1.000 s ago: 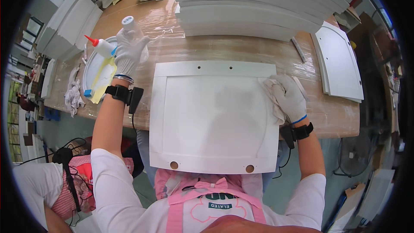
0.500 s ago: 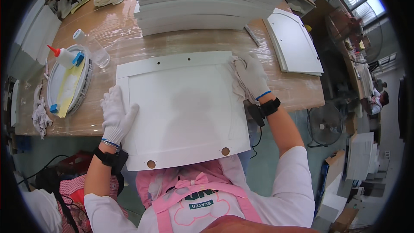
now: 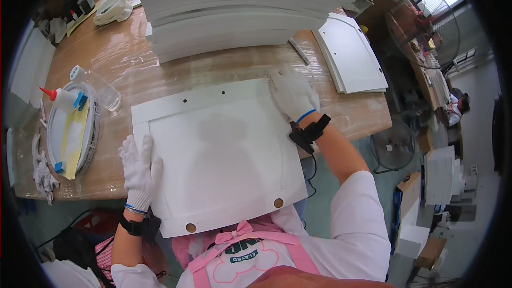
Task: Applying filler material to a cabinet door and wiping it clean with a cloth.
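Note:
A white panel (image 3: 224,165) with two small holes near its far edge and two larger round holes near its near edge lies before me, its near side overhanging the table. My left hand (image 3: 140,173), in a white knit glove, rests open along the panel's left edge, thumb out over the surface. At the far right corner, my gloved right hand (image 3: 295,95) bends over the panel's edge. The pale cloth it gripped a moment earlier is now almost wholly hidden under the hand; I see it nowhere else.
A tall stack of white panels (image 3: 240,16) stands at the back, with a smaller pile (image 3: 352,53) to its right. On the left are a round tub lid (image 3: 95,144), a white glue bottle (image 3: 65,100) with red tip, a clear bottle (image 3: 109,96) and a crumpled rag (image 3: 44,173).
My right hand has turned and moved over the panel's far right corner, covering the cloth. My left hand stays on the left edge. The whole view has shifted and tilted somewhat.

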A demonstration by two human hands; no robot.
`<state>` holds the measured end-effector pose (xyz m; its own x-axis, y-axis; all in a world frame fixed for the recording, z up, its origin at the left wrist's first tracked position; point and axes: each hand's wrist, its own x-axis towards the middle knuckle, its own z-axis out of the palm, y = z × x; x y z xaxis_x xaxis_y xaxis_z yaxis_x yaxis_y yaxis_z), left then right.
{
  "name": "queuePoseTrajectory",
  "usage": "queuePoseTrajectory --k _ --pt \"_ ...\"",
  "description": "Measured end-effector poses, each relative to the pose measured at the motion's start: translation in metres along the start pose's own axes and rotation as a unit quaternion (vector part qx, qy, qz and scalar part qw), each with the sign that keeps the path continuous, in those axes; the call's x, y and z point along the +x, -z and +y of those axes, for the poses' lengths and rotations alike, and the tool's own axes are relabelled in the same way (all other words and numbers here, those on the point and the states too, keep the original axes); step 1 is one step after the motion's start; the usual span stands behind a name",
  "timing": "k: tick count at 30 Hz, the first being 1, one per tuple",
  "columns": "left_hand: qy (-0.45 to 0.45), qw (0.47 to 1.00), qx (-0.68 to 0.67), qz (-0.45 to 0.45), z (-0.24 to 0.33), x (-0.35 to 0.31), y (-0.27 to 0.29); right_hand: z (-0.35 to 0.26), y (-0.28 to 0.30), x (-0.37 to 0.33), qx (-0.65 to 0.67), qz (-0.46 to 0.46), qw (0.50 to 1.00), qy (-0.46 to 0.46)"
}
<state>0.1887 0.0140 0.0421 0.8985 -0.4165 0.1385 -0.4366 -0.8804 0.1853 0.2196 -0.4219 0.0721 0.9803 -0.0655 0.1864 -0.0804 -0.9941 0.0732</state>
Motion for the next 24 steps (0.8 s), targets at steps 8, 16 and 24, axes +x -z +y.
queuePoseTrajectory --k 8,16,24 --pt "-0.016 0.999 0.021 0.022 -0.007 -0.001 -0.007 -0.002 0.010 -0.006 0.039 -0.035 0.998 -0.026" --pt "-0.012 0.999 0.018 0.032 -0.010 -0.002 -0.010 -0.001 0.018 -0.005 0.045 -0.063 0.997 -0.020" --pt "-0.004 0.999 0.025 0.021 -0.006 -0.003 -0.009 0.013 0.016 -0.014 0.056 -0.026 0.998 0.034"
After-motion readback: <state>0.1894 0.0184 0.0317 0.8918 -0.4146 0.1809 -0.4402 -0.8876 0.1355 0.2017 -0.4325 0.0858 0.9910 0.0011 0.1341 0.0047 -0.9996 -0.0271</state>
